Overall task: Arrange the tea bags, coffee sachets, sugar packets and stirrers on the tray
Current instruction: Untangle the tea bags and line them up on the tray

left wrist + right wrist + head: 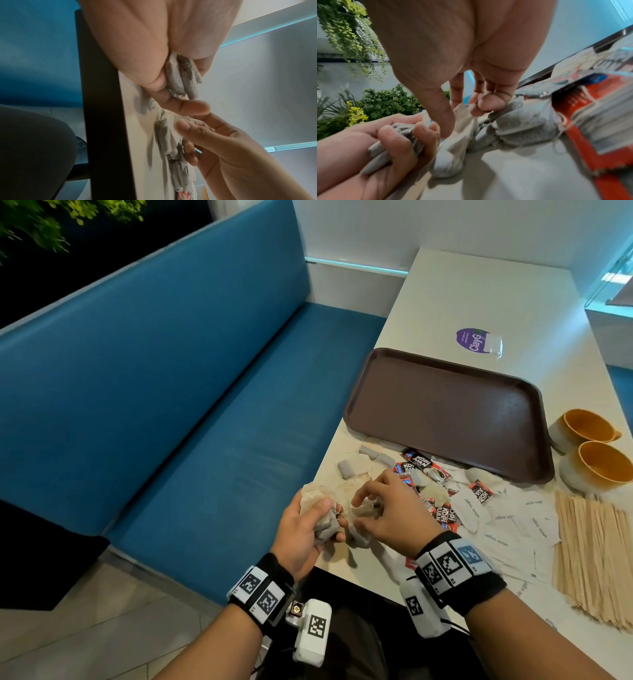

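Tea bags [325, 518] bunched in left hand [303, 537], fingers and thumb curled round the bundle, at the near left corner of table [479, 302]. Right hand [390, 513] just beside, fingers bent down onto loose bags [359, 529] lying under it; in the right wrist view, fingertips [485, 104] pinching a bag's paper edge.

Head view only: tray [445, 412], brown and bare, ahead of both hands; coffee sachets [424, 465] and sugar packets [503, 518] scattered between right hand and tray; stirrers [596, 556] laid side by side well to the right; two cups [589, 446] beyond the stirrers, just beside the tray's right end; purple sticker [474, 340] past the tray.

Left wrist view only: edge-on stack of about three bags [181, 77] clamped between thumb and fingers, and the table's dark edge [102, 108] directly below the left hand.

Right wrist view only: a red sachet [590, 121] touching the loose bags [520, 128].

Left hand partly past the table edge, over blue bench [171, 405]. Open tabletop beyond the tray; near side crowded, packets touching or overlapping up to the tray's rim.
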A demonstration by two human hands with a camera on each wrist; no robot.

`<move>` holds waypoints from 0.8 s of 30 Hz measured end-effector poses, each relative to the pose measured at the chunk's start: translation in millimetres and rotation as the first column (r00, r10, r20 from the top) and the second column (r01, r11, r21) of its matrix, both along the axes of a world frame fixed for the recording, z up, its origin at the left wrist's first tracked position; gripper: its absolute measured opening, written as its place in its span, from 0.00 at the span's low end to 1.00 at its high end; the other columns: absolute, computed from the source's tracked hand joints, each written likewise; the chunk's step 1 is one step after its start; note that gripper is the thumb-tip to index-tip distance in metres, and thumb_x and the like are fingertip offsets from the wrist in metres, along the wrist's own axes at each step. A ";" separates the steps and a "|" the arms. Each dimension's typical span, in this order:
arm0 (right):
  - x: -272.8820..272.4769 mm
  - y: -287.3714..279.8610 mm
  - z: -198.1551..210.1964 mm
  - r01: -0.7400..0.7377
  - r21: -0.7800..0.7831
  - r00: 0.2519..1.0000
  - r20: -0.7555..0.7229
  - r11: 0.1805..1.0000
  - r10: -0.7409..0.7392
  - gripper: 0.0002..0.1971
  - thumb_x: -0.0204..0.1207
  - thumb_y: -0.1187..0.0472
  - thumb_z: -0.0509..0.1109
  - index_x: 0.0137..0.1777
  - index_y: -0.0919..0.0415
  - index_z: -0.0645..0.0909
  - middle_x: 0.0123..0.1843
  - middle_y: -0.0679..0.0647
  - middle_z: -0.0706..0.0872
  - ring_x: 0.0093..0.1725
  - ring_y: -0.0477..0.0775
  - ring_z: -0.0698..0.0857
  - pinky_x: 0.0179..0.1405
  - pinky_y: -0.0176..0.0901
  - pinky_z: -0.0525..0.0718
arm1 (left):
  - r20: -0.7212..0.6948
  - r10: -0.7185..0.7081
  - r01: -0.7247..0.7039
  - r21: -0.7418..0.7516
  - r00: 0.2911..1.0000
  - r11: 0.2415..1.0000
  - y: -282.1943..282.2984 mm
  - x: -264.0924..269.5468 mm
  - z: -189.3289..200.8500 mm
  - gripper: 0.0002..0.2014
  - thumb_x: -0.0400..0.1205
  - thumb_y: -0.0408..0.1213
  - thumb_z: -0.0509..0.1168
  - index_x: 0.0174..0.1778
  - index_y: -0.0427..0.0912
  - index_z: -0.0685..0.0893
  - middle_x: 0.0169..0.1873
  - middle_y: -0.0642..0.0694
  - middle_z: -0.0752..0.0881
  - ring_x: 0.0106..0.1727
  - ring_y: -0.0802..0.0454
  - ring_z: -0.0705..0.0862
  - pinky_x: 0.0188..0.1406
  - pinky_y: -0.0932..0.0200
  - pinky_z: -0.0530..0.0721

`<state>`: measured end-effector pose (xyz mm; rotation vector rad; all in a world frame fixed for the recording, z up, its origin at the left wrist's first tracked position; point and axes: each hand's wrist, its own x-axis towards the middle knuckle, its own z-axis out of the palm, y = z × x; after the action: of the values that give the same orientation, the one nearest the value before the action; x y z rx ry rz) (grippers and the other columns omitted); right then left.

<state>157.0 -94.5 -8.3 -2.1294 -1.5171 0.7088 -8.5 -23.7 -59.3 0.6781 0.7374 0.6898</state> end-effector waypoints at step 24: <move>-2.4 -0.9 7.7 -0.039 -0.083 0.995 0.091 0.996 0.047 0.09 0.71 0.55 0.80 0.47 0.44 0.84 0.53 0.45 0.71 0.50 0.46 0.78 0.52 0.42 0.82 | -0.009 -0.016 0.015 -0.013 1.000 1.000 0.5 -0.7 2.0 0.08 0.88 0.29 0.64 0.62 0.36 0.78 0.44 0.32 0.82 0.39 0.39 0.84 0.29 0.51 0.83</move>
<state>154.6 -95.4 -0.6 -2.2239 -1.6124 0.7069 -9.3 -23.2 -57.3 0.6751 0.7436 0.6678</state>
